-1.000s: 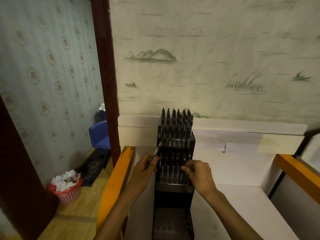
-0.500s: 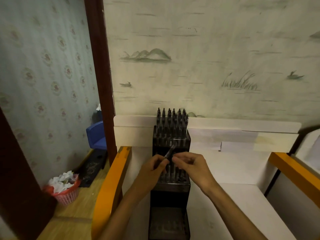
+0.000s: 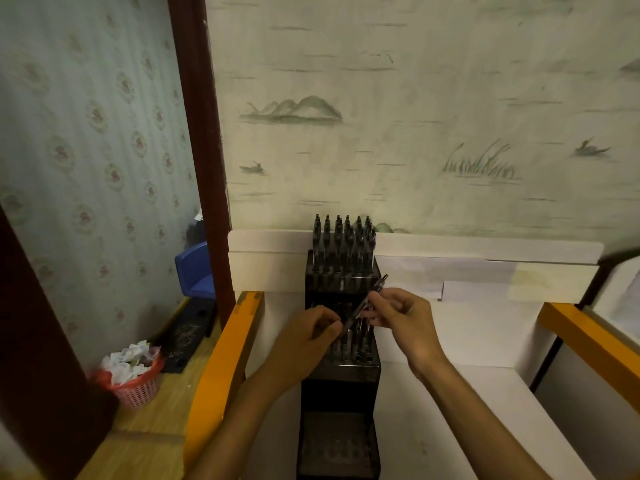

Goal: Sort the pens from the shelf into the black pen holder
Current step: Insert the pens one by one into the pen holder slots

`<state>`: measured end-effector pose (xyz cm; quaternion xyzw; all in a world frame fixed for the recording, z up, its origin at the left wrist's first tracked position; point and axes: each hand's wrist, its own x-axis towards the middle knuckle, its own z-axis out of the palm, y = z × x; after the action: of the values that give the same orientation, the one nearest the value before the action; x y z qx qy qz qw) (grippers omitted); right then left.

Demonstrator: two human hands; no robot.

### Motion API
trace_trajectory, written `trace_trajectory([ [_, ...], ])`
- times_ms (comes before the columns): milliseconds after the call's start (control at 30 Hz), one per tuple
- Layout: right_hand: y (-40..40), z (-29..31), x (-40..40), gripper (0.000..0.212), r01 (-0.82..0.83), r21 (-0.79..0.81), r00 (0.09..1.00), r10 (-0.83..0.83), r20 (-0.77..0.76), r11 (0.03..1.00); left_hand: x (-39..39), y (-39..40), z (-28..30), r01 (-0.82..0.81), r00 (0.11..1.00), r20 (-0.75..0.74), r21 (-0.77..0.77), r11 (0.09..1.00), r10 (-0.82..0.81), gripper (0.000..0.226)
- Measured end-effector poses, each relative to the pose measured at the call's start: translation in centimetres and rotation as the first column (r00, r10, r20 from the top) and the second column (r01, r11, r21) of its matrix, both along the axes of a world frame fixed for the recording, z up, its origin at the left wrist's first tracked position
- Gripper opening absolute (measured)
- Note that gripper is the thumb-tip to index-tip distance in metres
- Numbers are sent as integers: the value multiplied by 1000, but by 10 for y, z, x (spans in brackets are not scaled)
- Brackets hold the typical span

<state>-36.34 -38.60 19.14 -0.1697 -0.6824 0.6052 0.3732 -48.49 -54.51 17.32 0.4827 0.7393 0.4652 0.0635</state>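
I pinch one dark pen [image 3: 363, 301] between both hands: my left hand [image 3: 313, 332] closes on its lower end, my right hand [image 3: 403, 315] on its upper part, slanted over the middle tier of the black pen holder [image 3: 341, 372]. I should tip it upright and find a free slot. The holder stands on a white shelf [image 3: 478, 327] against landscape wallpaper [image 3: 415, 116]; a pink waste basket [image 3: 135, 382] sits on the floor at left.

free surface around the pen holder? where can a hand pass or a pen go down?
Bare white shelf right of the black pen holder, up to the orange rail. Narrow strip between holder and left orange rail. Crowded at the holder's middle tier: left hand and right hand share one pen.
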Motion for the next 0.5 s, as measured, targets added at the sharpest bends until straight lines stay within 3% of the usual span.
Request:
trace_trajectory([
  [167, 14, -1, 3, 4, 182, 311, 973, -217, 82, 933, -14, -17, 4, -148, 962, -236, -28, 989, 137, 22],
  [300, 17, -8, 5, 8, 195, 538, 944, -306, 124, 820, -20, -21, 6, -194, 915, -363, -23, 981, 173, 31],
  [500, 16, -17, 1, 16, 188, 578, 931, -331, 153, 795, -22, -26, 3, -204, 918, -355, -37, 978, 178, 29],
])
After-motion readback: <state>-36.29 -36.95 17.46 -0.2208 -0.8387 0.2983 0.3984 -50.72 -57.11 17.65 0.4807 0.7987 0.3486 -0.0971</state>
